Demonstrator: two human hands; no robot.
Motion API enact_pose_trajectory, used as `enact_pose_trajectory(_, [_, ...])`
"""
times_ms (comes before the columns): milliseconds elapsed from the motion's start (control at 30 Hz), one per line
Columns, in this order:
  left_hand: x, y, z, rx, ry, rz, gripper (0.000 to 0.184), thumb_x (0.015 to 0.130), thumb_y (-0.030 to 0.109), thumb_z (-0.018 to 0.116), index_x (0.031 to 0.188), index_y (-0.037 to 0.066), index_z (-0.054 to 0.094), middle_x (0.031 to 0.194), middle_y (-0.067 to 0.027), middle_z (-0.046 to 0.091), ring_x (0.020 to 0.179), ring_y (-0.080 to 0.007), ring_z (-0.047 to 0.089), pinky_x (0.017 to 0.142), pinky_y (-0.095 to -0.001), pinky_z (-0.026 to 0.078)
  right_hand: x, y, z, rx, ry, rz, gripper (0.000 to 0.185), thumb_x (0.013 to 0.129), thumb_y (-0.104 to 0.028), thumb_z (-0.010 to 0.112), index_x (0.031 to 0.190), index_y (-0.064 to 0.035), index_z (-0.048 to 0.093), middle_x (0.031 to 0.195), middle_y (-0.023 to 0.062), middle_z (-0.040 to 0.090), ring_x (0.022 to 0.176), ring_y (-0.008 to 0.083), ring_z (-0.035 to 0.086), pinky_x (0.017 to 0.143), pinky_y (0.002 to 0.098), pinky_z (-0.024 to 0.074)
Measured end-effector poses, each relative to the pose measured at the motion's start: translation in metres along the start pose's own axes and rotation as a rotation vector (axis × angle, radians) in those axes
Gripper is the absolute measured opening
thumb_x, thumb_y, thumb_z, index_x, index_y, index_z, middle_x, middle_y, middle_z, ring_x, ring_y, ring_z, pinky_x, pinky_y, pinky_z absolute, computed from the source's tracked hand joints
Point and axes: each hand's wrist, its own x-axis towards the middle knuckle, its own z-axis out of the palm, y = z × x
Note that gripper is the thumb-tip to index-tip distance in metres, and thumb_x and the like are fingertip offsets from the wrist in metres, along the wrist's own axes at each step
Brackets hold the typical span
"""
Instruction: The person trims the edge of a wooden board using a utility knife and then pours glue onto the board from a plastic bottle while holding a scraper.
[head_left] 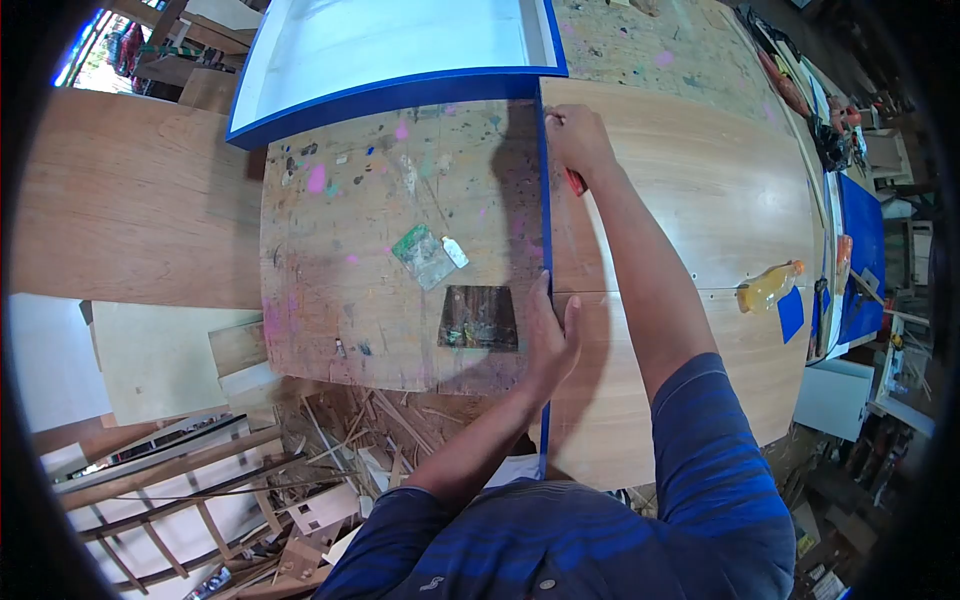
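Note:
A large wood-grain panel (690,230) with a blue edge strip (546,220) lies on the worktable. My left hand (553,335) rests against that blue edge near my body, fingers stretched out and thumb apart. Farther up the same edge, my right hand (580,140) is closed at the panel's far left corner. A red tool handle (575,182) sticks out below its palm; the working end is hidden by my fingers, so its exact kind cannot be made out.
Beyond stands a white tray-like box with a blue rim (400,92). The paint-spotted tabletop (330,240) carries a small white bottle (455,251), a green-stained sheet (420,255) and a dark plate (478,318). A yellow bottle (770,287) lies right. Wood scraps (350,430) cover the floor.

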Motion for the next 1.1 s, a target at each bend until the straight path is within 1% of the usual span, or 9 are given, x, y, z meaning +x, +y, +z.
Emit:
enact_pose_trajectory(67, [0.005,-0.003,0.001,0.008,0.011,0.020,0.073,0.114,0.039,0.056,0.160,-0.014,0.035,0.157,-0.0369,0.045,0.148,-0.0498,0.046,0.126,-0.0555,0.035,-0.011,0.013,0.006,-0.006,0.023,-0.088,0.030,0.099,-0.022,0.062,0.111,-0.0052,0.083,0.111,0.0272,0.077,0.106,0.0470,0.075,0.099,0.0519,0.0596])
enact_pose_trajectory(167, [0.002,-0.006,0.004,-0.030,0.015,0.021,0.073,0.114,0.040,0.057,0.159,-0.013,0.037,0.154,-0.0358,0.048,0.145,-0.0480,0.048,0.125,-0.0544,0.035,-0.014,0.009,0.002,0.030,0.034,-0.086,0.031,0.100,-0.024,0.064,0.117,-0.0045,0.082,0.113,0.0265,0.078,0.107,0.0449,0.076,0.098,0.0486,0.0601])
enact_pose_trajectory(333, [0.001,-0.007,0.009,-0.137,0.022,-0.016,0.070,0.113,0.041,0.059,0.156,-0.011,0.041,0.149,-0.0325,0.053,0.141,-0.0423,0.052,0.121,-0.0517,0.038,0.029,0.000,0.005,-0.032,0.069,-0.052,0.031,0.098,-0.023,0.063,0.113,-0.0058,0.084,0.112,0.0260,0.078,0.106,0.0454,0.076,0.100,0.0505,0.0602])
enact_pose_trajectory(433, [0.005,-0.005,0.003,-0.014,0.053,0.108,0.065,0.114,0.036,0.059,0.155,-0.011,0.042,0.147,-0.0305,0.053,0.139,-0.0409,0.053,0.120,-0.0504,0.039,0.012,0.006,0.008,0.019,0.069,-0.076,0.030,0.098,-0.023,0.063,0.113,-0.0062,0.084,0.110,0.0264,0.078,0.104,0.0459,0.076,0.098,0.0513,0.0607])
enact_pose_trajectory(533, [0.003,0.004,0.002,-0.036,0.042,0.051,0.066,0.114,0.038,0.057,0.155,-0.011,0.041,0.146,-0.0305,0.053,0.140,-0.0413,0.052,0.121,-0.0508,0.038,0.021,0.011,0.006,-0.028,0.039,-0.056,0.031,0.099,-0.024,0.064,0.115,-0.0063,0.083,0.111,0.0249,0.079,0.106,0.0446,0.076,0.098,0.0501,0.0607])
enact_pose_trajectory(633, [0.001,-0.003,0.004,-0.049,-0.035,-0.056,0.071,0.114,0.034,0.058,0.161,-0.014,0.034,0.156,-0.0369,0.046,0.147,-0.0490,0.047,0.126,-0.0534,0.035,0.052,0.006,0.012,-0.033,0.046,-0.070,0.032,0.099,-0.025,0.065,0.117,-0.0064,0.083,0.113,0.0237,0.079,0.107,0.0435,0.076,0.099,0.0495,0.0605])
enact_pose_trajectory(767, [0.002,-0.001,0.001,-0.018,-0.030,-0.034,0.070,0.113,0.032,0.059,0.160,-0.014,0.035,0.156,-0.0360,0.046,0.147,-0.0490,0.047,0.126,-0.0533,0.035,0.041,0.004,0.017,-0.011,0.113,-0.071,0.031,0.097,-0.024,0.063,0.112,-0.0067,0.085,0.112,0.0249,0.079,0.106,0.0443,0.076,0.100,0.0513,0.0601])
enact_pose_trajectory(867, [0.003,0.002,0.002,0.011,0.010,0.014,0.068,0.113,0.030,0.059,0.159,-0.013,0.036,0.155,-0.0359,0.048,0.145,-0.0497,0.048,0.125,-0.0537,0.036,0.027,0.014,0.006,0.014,0.059,-0.072,0.031,0.098,-0.025,0.063,0.112,-0.0074,0.085,0.112,0.0247,0.078,0.107,0.0452,0.075,0.099,0.0513,0.0601])
enact_pose_trajectory(1100, [0.001,0.007,0.001,-0.052,-0.001,-0.014,0.064,0.112,0.025,0.059,0.158,-0.014,0.037,0.151,-0.0377,0.049,0.141,-0.0520,0.050,0.122,-0.0549,0.039,0.065,0.010,0.018,-0.040,0.063,-0.080,0.034,0.099,-0.027,0.065,0.121,-0.0075,0.082,0.118,0.0207,0.080,0.112,0.0412,0.076,0.102,0.0462,0.0595])
